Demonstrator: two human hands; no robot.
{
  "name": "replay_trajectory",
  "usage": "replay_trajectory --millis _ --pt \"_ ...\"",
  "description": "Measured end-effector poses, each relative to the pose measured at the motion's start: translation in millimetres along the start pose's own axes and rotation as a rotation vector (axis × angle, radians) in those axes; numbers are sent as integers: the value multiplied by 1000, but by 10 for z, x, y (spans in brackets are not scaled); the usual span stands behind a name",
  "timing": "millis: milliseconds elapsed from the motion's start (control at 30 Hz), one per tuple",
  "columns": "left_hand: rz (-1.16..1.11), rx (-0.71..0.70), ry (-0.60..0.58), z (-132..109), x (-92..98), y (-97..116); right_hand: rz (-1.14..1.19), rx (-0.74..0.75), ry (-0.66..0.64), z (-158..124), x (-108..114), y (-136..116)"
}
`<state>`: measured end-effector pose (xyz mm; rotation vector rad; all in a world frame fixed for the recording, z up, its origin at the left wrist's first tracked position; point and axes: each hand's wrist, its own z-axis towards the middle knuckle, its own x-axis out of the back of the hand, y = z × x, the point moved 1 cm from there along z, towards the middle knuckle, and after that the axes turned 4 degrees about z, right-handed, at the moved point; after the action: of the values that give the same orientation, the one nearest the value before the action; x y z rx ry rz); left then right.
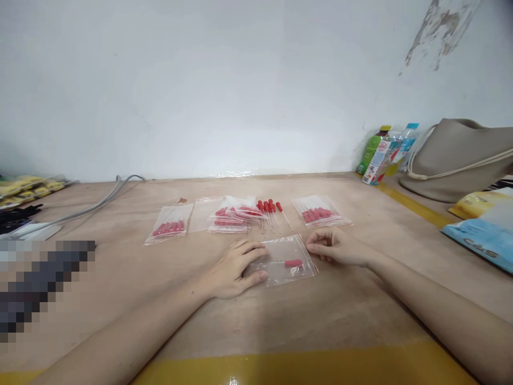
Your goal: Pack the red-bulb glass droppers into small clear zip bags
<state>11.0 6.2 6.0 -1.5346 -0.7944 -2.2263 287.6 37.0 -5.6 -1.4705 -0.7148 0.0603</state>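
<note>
A small clear plastic bag (286,260) lies flat on the wooden table (280,315) with one red-handled tool (293,263) inside it. My left hand (236,267) rests on the bag's left edge, fingers and thumb pinching the plastic. My right hand (332,246) sits at the bag's top right corner with its fingers curled in; whether anything is in them I cannot make out. Just beyond the bag lie loose red-handled tools (269,208) in a row.
Filled bags of red tools lie at the left (169,224), middle (232,216) and right (318,213). Bottles (385,152), a beige bag (457,158) and blue and yellow packets (481,230) stand at the right. A grey cable (96,206) runs at the left.
</note>
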Motion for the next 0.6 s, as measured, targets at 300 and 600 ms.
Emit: replay_trajectory --millis 300,600 --pt "6 8 44 15 -66 -53 -611 20 547 762 -20 -159" --pt "7 -24 32 28 -85 -118 -706 -223 450 1047 -180 -360"
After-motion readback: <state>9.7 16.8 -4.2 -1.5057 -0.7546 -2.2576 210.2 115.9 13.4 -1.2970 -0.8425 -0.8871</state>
